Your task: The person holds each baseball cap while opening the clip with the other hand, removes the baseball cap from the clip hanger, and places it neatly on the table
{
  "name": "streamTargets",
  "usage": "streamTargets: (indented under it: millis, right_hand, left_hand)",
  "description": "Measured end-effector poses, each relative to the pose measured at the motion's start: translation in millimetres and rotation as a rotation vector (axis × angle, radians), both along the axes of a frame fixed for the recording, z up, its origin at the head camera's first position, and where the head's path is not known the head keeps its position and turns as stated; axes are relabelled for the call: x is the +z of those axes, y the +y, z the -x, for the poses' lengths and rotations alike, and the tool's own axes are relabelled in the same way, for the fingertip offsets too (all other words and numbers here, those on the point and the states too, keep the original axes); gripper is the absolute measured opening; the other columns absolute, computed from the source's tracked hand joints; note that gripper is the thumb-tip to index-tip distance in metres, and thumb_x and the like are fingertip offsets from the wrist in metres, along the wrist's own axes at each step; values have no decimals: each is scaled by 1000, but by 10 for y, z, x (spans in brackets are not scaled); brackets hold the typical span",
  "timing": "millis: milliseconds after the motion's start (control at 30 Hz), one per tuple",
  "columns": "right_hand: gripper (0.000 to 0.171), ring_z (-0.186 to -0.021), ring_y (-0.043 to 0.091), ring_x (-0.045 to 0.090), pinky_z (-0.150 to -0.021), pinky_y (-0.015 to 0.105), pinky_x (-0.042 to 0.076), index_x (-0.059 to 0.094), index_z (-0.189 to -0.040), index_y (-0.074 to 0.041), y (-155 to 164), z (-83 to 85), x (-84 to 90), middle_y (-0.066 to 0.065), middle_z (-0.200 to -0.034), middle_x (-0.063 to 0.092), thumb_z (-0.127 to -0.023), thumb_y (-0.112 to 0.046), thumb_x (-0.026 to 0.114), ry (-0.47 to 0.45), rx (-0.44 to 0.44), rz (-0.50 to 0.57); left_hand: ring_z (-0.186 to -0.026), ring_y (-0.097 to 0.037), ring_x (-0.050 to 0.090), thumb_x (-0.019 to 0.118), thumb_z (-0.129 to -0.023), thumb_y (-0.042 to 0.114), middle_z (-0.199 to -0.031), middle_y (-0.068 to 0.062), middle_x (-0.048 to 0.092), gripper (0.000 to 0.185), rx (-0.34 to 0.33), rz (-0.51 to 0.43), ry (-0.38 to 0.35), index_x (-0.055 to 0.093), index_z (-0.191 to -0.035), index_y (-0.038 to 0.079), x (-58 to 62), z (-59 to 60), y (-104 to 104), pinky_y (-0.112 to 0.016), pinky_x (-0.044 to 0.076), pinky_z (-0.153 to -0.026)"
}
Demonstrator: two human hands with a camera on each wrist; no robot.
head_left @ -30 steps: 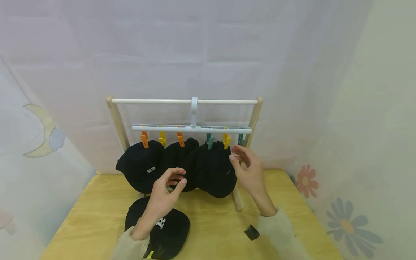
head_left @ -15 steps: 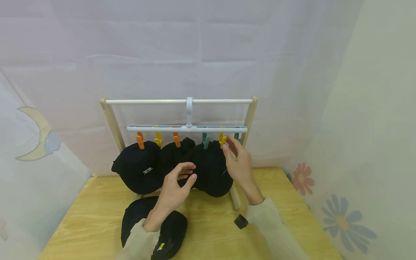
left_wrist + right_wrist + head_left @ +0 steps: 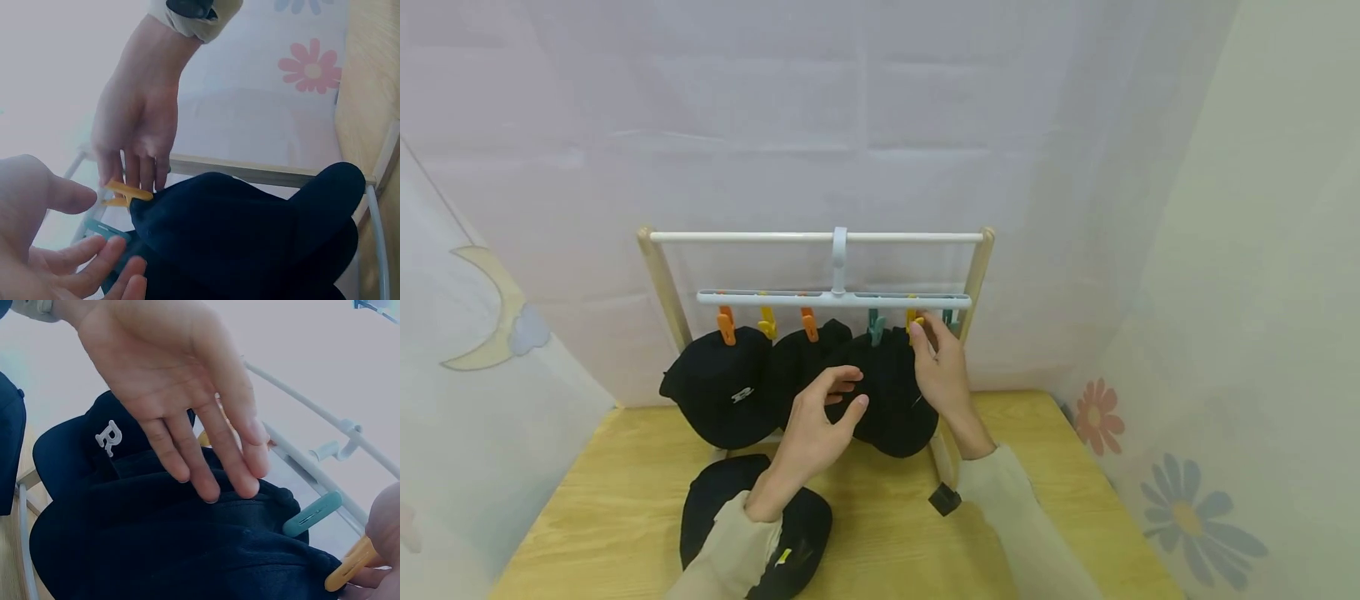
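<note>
Yellow clip (image 3: 914, 322) pinched — right hand (image 3: 942, 372) raised

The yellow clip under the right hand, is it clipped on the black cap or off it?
On. The yellow clip grips the black cap edge; the right hand pinches it.

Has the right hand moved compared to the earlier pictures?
Yes. The right hand has moved up and left toward the clip hanger; its fingers now touch the yellow clip.
</note>
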State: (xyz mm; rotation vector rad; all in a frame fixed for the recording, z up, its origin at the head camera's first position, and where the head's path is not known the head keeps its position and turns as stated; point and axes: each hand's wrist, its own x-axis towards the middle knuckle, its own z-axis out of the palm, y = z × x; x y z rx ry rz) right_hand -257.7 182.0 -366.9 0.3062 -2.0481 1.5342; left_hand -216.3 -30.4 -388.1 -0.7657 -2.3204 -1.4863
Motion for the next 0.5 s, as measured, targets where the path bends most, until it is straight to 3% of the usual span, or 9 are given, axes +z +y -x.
streamTargets:
  millis: [133, 500]
  right_hand:
    - [41, -138, 42, 60, -117, 55, 47, 56, -146, 8, -28, 38, -6, 29, -134, 66, -114, -17, 52, -2, 12, 22]
    - [36, -122, 39, 67, -108, 52, 52, 60, -140, 6, 16, 101, 13, 27, -131, 69, -115, -18, 50, 7, 33, 5]
  left_hand:
    - [-124, -29, 65, 74, -101, 13, -138, -6, 68, 40, 18, 19, -2, 64, -139, 6, 33, -10, 32, -52, 53, -106]
    - [-124, -29, 64, 74, -101, 16, -141, -9, 65, 44, 24, 83, 24, 61, -142, 4, 55, 62, 143, -49, 54, -106]
